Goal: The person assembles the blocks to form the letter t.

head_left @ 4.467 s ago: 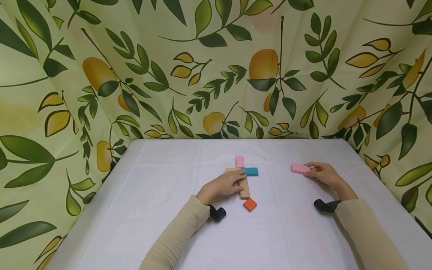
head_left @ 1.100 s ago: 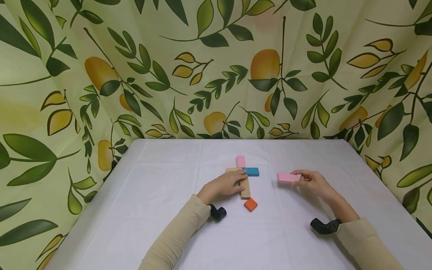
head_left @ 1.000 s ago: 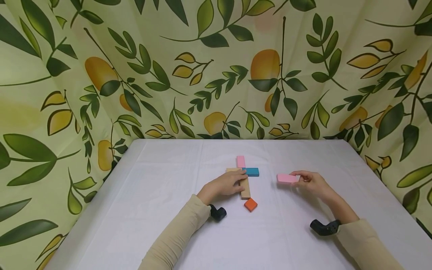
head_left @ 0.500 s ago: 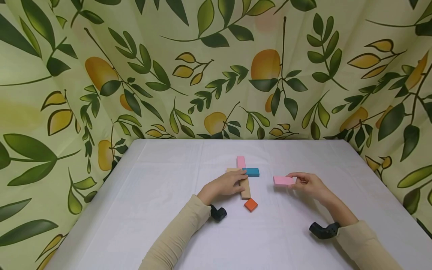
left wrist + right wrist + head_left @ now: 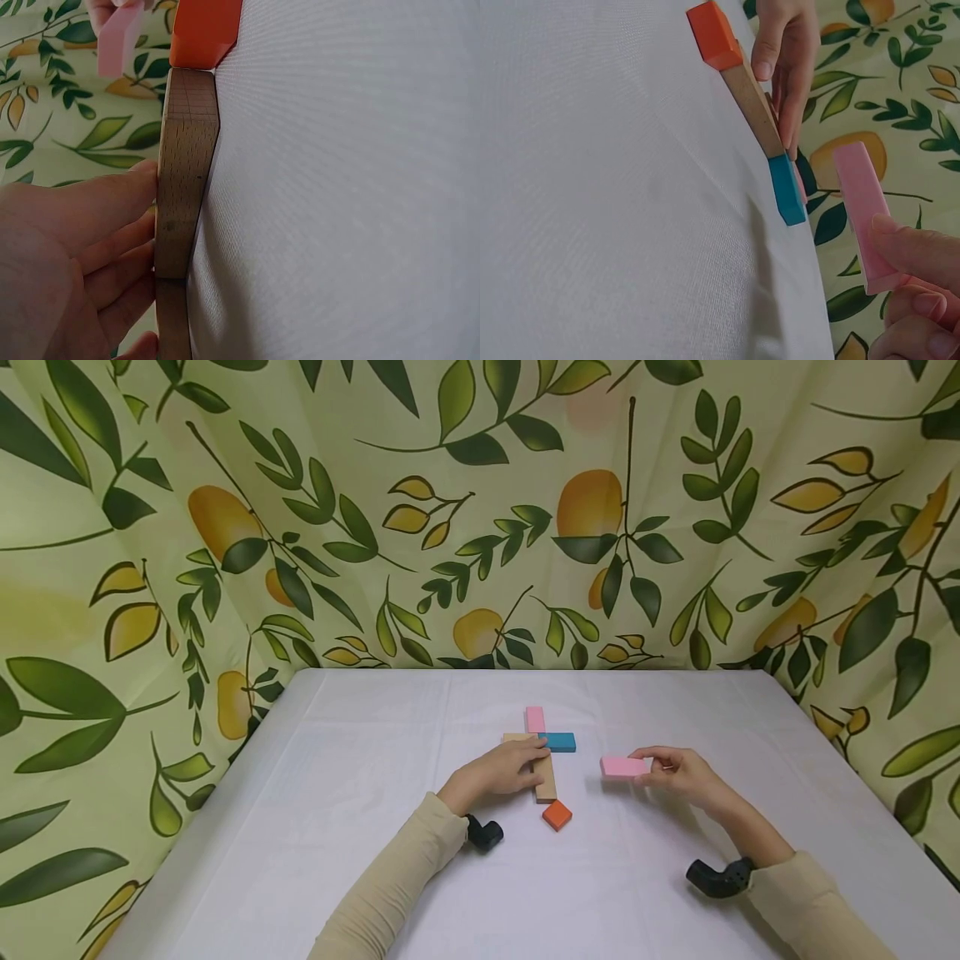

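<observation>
In the head view my left hand (image 5: 498, 768) rests with thumb and fingertips on a plain wooden block (image 5: 546, 781) and on the blocks at its far end. There another wooden block (image 5: 517, 737), a blue block (image 5: 559, 742) and a pink block (image 5: 535, 719) lie, with the wooden ones partly hidden by my fingers. An orange block (image 5: 557, 815) sits turned cornerwise at the near end; the left wrist view shows this orange block (image 5: 206, 34) against the wooden one (image 5: 187, 172). My right hand (image 5: 686, 774) pinches another pink block (image 5: 622, 767) between thumb and fingers, held above the table.
A white cloth covers the table (image 5: 360, 860). Behind it and at both sides hangs a leaf-patterned curtain (image 5: 480, 527). Black curved devices are strapped to the left wrist (image 5: 486, 835) and the right wrist (image 5: 718, 877).
My right hand has carried the pink block leftward and a little nearer to me, towards the laid blocks. The left hand and the laid blocks stay where they were.
</observation>
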### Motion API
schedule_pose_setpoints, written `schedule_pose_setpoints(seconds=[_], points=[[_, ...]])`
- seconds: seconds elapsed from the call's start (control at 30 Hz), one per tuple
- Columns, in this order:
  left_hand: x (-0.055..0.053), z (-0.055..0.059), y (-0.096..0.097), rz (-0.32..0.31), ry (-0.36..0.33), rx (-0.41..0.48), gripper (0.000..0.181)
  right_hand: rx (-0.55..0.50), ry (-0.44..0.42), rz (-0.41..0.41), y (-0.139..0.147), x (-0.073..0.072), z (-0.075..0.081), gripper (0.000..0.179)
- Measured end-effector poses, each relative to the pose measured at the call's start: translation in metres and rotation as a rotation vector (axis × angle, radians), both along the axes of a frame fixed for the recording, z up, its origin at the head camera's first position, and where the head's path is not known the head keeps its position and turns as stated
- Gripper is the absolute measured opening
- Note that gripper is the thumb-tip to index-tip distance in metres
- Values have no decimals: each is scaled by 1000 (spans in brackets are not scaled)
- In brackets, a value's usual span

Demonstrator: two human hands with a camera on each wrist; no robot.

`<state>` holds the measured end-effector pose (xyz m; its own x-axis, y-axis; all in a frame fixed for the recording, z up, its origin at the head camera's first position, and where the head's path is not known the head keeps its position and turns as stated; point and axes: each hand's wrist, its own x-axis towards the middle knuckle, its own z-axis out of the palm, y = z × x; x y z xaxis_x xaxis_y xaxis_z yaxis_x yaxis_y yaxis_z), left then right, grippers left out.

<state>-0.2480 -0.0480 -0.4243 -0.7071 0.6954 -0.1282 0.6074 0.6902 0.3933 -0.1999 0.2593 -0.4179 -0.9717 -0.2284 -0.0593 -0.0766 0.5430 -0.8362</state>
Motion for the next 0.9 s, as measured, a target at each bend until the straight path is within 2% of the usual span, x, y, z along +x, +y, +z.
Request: schedule_pose_setpoints(seconds=[0.2,0.37,0.63,0.9], points=[[2,3,-2,-22,18,6,51,26,10,0,-3,2,0,46],[0,1,-1,-3,-2,-3,51,32,3,6,-6,4,0,46],[0,0,0,0,11,-7,51,83,-34,0,-14,8,-2,47],[0,0,0,-2,15,-13,51,61,-36,21,-15,11,-4,45]])
